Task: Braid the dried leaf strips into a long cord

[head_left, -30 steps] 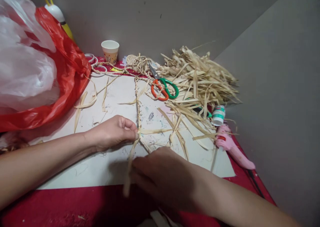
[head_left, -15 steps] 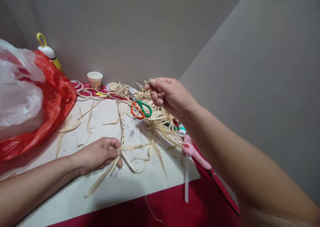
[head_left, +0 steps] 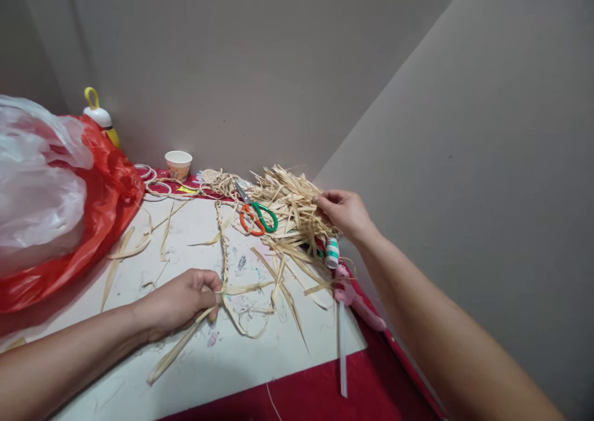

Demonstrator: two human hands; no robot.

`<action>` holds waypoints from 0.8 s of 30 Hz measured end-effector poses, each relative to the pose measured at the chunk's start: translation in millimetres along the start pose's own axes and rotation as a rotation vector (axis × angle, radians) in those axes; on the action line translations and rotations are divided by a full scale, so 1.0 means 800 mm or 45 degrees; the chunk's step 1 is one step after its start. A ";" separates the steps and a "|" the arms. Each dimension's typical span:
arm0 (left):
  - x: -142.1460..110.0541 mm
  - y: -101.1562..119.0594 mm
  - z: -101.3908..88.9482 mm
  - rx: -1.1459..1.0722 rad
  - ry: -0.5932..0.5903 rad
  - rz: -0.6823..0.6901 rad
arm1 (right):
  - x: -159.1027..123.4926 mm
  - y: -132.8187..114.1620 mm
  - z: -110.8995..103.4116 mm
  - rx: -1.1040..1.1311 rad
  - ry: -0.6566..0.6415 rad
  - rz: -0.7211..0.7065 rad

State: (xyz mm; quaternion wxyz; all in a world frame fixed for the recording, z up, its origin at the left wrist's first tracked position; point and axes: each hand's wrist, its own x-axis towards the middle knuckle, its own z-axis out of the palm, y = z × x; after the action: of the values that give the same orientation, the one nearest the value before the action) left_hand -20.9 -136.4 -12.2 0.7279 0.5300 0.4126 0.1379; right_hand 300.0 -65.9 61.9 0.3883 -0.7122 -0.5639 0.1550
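Between the thumb and fingers of my left hand (head_left: 190, 300) is the lower end of a braid (head_left: 223, 247) of pale dried straw strips. The braid lies straight up the white board, and loose strips fan out from the pinch to the left, right and below. My right hand (head_left: 347, 215) reaches to the right side of a heap of dried straw strips (head_left: 288, 192). Its thumb and index finger are pinched together on strips at the heap's edge; the other fingers are partly hidden. Orange-and-green-handled scissors (head_left: 258, 218) lie against the heap's left side.
Under the work is a white board (head_left: 195, 377) on a red cloth (head_left: 297, 396). A red and white plastic bag (head_left: 106, 192) bulges at left, near a paper cup (head_left: 179, 166) and yellow bottle (head_left: 99, 116). At right are a tape roll (head_left: 332, 254) and pink glue gun (head_left: 359, 303).
My right hand has left the braid's end, swung up and right, then lowered to the straw heap. My left hand keeps its pinch on the braid. The view has shifted right.
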 end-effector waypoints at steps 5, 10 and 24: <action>0.002 -0.003 -0.001 -0.026 -0.022 0.020 | 0.033 0.034 -0.019 -0.197 0.185 0.025; 0.004 -0.004 -0.002 -0.066 -0.057 -0.008 | 0.049 0.046 -0.003 -0.441 0.117 -0.065; 0.003 0.000 -0.004 0.000 -0.077 0.042 | 0.085 0.015 0.003 -0.673 0.079 -0.114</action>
State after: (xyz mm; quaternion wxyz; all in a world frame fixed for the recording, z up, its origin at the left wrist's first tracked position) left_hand -21.5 -132.5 -13.4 0.7376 0.5409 0.3815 0.1337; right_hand 328.3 -3.2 66.3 0.2124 -0.7675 -0.6037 -0.0370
